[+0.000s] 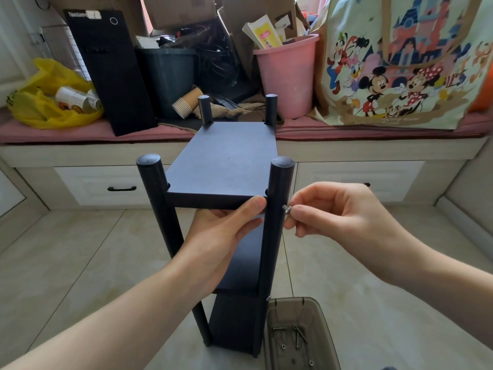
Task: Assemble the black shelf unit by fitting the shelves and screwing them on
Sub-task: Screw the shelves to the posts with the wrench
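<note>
The black shelf unit [234, 324] stands upright on the tiled floor [80, 263], right in front of the person, with its four round posts rising past the top shelf [224, 161]. The left hand [221, 236] grips the near edge of that shelf beside the near right post [273, 249]: the thumb lies along the front edge and the palm goes beneath the board, where the other fingers are hidden. The right hand [330, 209] pinches a small metal screw [286, 208] between thumb and fingertips [306, 208], with its tip at the outer side of the post, level with the shelf.

The boards look thin, flat and stiff, and the whole frame is probably light, so it may tip or twist if pushed from one side. Until it is screwed on, the top shelf likely sits loose and needs support from below, close to the joint being fastened. The posts are smooth and round, so a grip on a shelf edge should hold better. The screw is tiny and easily dropped, so a firm pinch on its head suits it. More screws lie in the brown tray [324, 316] on the floor near the unit's base.
</note>
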Demonstrator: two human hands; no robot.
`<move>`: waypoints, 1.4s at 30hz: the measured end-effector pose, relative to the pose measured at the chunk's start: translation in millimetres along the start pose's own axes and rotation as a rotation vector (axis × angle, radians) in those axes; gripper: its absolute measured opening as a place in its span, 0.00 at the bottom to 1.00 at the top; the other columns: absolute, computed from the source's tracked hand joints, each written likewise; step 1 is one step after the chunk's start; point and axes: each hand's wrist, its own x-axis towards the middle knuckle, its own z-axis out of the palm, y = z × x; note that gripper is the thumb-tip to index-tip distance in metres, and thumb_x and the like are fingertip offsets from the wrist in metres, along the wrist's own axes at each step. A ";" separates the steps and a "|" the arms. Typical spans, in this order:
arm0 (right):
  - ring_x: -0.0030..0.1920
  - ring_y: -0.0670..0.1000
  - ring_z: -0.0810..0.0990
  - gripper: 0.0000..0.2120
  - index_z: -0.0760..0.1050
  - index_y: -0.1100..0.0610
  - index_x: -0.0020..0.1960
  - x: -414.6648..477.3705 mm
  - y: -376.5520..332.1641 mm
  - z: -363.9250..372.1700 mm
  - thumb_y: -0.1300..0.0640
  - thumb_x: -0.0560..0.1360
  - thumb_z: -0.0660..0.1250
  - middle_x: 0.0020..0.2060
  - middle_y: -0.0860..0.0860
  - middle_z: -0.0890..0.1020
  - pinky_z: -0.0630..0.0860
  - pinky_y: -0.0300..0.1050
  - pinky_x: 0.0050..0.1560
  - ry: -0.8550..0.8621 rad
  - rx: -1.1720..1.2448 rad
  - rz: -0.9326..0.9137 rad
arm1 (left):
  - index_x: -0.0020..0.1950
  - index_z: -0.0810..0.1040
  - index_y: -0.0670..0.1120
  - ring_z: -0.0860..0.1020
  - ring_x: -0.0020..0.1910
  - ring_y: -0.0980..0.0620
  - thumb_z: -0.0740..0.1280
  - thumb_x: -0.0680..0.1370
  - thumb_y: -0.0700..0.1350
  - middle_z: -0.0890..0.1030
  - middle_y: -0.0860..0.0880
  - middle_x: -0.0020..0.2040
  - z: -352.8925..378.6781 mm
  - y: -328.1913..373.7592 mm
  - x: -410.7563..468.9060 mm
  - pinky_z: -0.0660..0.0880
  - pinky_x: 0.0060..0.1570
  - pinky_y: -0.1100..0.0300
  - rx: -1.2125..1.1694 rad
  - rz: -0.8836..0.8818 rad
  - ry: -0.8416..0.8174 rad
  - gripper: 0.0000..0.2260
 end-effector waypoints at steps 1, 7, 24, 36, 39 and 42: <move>0.35 0.47 0.83 0.06 0.81 0.61 0.45 0.2 -0.1 -0.4 0.67 0.77 0.67 0.37 0.55 0.86 0.78 0.36 0.39 -0.009 -0.020 -0.019 | 0.59 0.81 0.40 0.83 0.58 0.43 0.77 0.65 0.53 0.85 0.40 0.56 -0.3 -0.8 0.4 0.78 0.63 0.47 0.000 0.007 0.000 0.27; 0.34 0.46 0.82 0.08 0.81 0.57 0.43 3.4 -0.3 -2.3 0.67 0.77 0.67 0.35 0.53 0.85 0.77 0.35 0.39 -0.043 -0.142 -0.097 | 0.57 0.83 0.43 0.83 0.58 0.44 0.76 0.65 0.53 0.85 0.41 0.56 0.2 -1.6 1.5 0.78 0.63 0.48 0.008 0.015 0.006 0.24; 0.43 0.46 0.83 0.08 0.79 0.53 0.46 -1.9 0.7 5.7 0.65 0.74 0.72 0.39 0.42 0.83 0.79 0.37 0.45 0.102 -0.423 -0.333 | 0.54 0.86 0.46 0.83 0.59 0.43 0.76 0.66 0.53 0.85 0.41 0.56 3.9 -0.7 0.4 0.76 0.65 0.46 -0.009 0.027 -0.001 0.19; 0.39 0.46 0.84 0.08 0.81 0.50 0.41 -1.8 0.7 12.3 0.62 0.69 0.76 0.36 0.44 0.84 0.80 0.38 0.45 0.206 -0.351 -0.273 | 0.60 0.83 0.40 0.83 0.59 0.41 0.74 0.72 0.49 0.84 0.40 0.59 4.8 2.4 -0.5 0.80 0.57 0.54 -0.131 0.003 -0.093 0.20; 0.38 0.45 0.85 0.07 0.82 0.51 0.41 -0.5 0.0 10.7 0.62 0.69 0.77 0.36 0.44 0.85 0.79 0.35 0.42 0.175 -0.293 -0.243 | 0.60 0.83 0.41 0.82 0.61 0.42 0.72 0.75 0.48 0.84 0.40 0.60 4.9 1.3 -0.8 0.79 0.60 0.53 -0.139 0.007 -0.109 0.16; 0.35 0.46 0.84 0.07 0.83 0.53 0.41 0.6 0.2 9.3 0.63 0.69 0.77 0.34 0.46 0.85 0.79 0.35 0.40 0.155 -0.238 -0.220 | 0.62 0.82 0.40 0.82 0.61 0.43 0.73 0.73 0.51 0.84 0.40 0.60 6.2 2.2 -1.5 0.79 0.60 0.55 -0.136 -0.001 -0.116 0.22</move>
